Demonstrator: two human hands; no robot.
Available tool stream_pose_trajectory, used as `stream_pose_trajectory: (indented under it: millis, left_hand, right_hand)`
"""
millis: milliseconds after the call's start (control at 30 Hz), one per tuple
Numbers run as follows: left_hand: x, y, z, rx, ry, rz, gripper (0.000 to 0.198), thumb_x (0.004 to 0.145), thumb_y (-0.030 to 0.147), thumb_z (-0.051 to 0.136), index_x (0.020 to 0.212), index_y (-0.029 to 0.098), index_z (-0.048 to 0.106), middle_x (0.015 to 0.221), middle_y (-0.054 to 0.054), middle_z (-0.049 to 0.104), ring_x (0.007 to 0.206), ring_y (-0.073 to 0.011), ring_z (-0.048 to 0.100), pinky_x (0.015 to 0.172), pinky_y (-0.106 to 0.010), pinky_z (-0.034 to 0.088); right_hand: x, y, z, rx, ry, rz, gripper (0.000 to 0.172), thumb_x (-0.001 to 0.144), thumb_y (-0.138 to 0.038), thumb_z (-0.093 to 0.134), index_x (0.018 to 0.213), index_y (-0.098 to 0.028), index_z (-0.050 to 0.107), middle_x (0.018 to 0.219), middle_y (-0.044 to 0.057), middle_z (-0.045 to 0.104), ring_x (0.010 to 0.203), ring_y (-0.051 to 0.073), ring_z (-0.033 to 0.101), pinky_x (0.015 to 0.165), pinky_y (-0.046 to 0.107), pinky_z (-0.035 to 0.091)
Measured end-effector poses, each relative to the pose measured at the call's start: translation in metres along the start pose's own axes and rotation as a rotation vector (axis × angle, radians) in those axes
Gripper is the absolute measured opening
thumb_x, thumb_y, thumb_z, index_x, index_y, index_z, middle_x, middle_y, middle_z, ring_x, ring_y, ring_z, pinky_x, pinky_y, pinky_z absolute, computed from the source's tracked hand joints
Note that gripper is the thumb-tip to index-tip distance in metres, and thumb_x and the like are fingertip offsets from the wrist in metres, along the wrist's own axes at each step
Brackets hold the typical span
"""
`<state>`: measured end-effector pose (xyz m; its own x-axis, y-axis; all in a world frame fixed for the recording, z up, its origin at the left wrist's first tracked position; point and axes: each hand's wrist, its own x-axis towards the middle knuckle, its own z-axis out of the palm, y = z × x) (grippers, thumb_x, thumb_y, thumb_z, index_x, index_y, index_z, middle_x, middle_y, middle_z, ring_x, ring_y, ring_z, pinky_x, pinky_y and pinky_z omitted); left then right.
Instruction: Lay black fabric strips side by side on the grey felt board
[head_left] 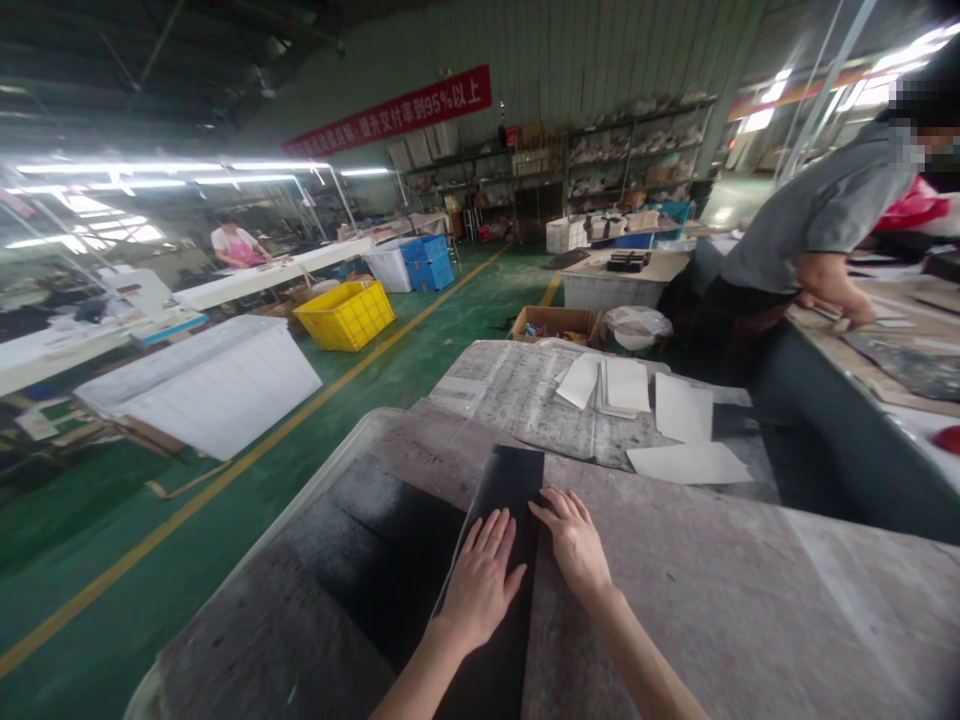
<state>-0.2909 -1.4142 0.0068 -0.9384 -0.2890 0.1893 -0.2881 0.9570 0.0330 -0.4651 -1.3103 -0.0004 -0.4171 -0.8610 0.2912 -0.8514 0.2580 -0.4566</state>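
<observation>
A long black strip of sheet material (513, 480) lies on the worn, stained table covering (660, 590) in front of me. My left hand (484, 580) rests flat on the strip, fingers stretched toward its far end. At the strip's right edge, my right hand (574, 535) touches with its fingertips, the fingers spread and slightly bent. Left of the strip, a wider black sheet (397, 540) lies flat, partly under the strip's left side. The near end of the strip runs out of view between my forearms.
Several white sheets (682, 408) lie farther back on the table. A co-worker (825, 210) leans over a bench at right. A cardboard box (555, 322) stands behind the table. Across the green floor (285, 440) are a yellow crate (346, 315), blue crates (427, 264) and another person (236, 243).
</observation>
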Motion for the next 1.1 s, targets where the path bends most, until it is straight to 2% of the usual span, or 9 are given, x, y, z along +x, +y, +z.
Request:
stream_pose_trajectory:
  millis: [533,700,900,1100]
  left_hand:
    - [-0.008,0.003,-0.003,-0.011,0.01,-0.005,0.06,0.098,0.04,0.039,0.15,0.015,0.021,0.156,-0.012,0.03,0.144,-0.0256,0.027,0.114,-0.05,0.036]
    - [-0.009,0.004,-0.001,-0.022,0.032,-0.02,0.06,0.098,0.039,0.039,0.15,0.015,0.022,0.155,-0.012,0.033,0.143,-0.0255,0.029,0.115,-0.049,0.035]
    - [-0.011,0.009,0.0,-0.075,0.045,-0.106,0.054,0.096,0.039,0.045,0.144,0.017,0.035,0.148,-0.012,0.044,0.14,-0.0266,0.036,0.114,-0.049,0.037]
    - [-0.014,0.004,-0.009,-0.121,0.004,-0.075,0.058,0.092,0.042,0.053,0.143,0.019,0.036,0.147,-0.01,0.045,0.139,-0.026,0.037,0.111,-0.047,0.042]
  right_hand:
    - [0.001,0.002,0.002,0.026,0.018,-0.007,0.051,0.088,-0.007,0.041,0.129,-0.032,0.059,0.137,0.005,0.055,0.133,0.019,0.043,0.115,0.045,0.028]
    - [-0.001,0.008,-0.002,0.138,0.108,0.041,0.054,0.09,-0.006,0.032,0.13,-0.032,0.058,0.134,0.004,0.056,0.129,0.018,0.048,0.11,0.044,0.037]
    - [-0.022,-0.003,-0.008,0.063,-0.036,-0.067,0.047,0.09,-0.009,0.045,0.123,-0.038,0.062,0.137,0.002,0.055,0.133,0.02,0.043,0.115,0.046,0.028]
    - [-0.026,-0.009,-0.006,0.032,-0.053,-0.053,0.05,0.09,-0.009,0.044,0.129,-0.037,0.057,0.14,0.002,0.053,0.135,0.019,0.041,0.116,0.045,0.026]
